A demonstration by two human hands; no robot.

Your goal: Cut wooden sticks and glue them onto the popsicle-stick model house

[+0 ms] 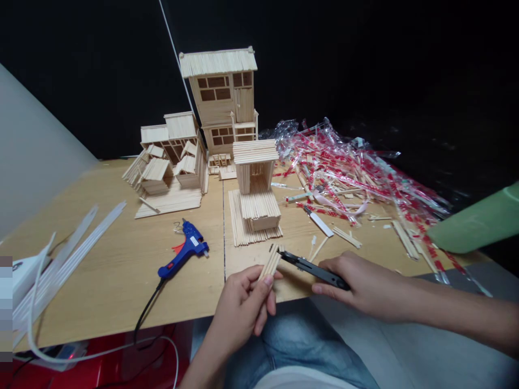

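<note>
Near the table's front edge, my left hand (249,300) pinches a small bundle of thin wooden sticks (271,263) between thumb and fingers. My right hand (352,281) is wrapped round the handle of a black cutting tool (314,268). The tool's tip touches or nearly touches the upper ends of the sticks; the exact contact is too small to tell. Just beyond the hands stands a small stick-built house model (259,208) on a stick base. A blue glue gun (184,251) lies on the table to the left of my left hand.
Larger stick houses stand at the back (214,102) and back left (174,167) of the wooden table (117,281). Red-and-clear wrappers (344,167) and loose sticks are heaped at right, beside a green cylinder (478,219). A white-handled knife (321,223) and glue sticks (87,243) lie around.
</note>
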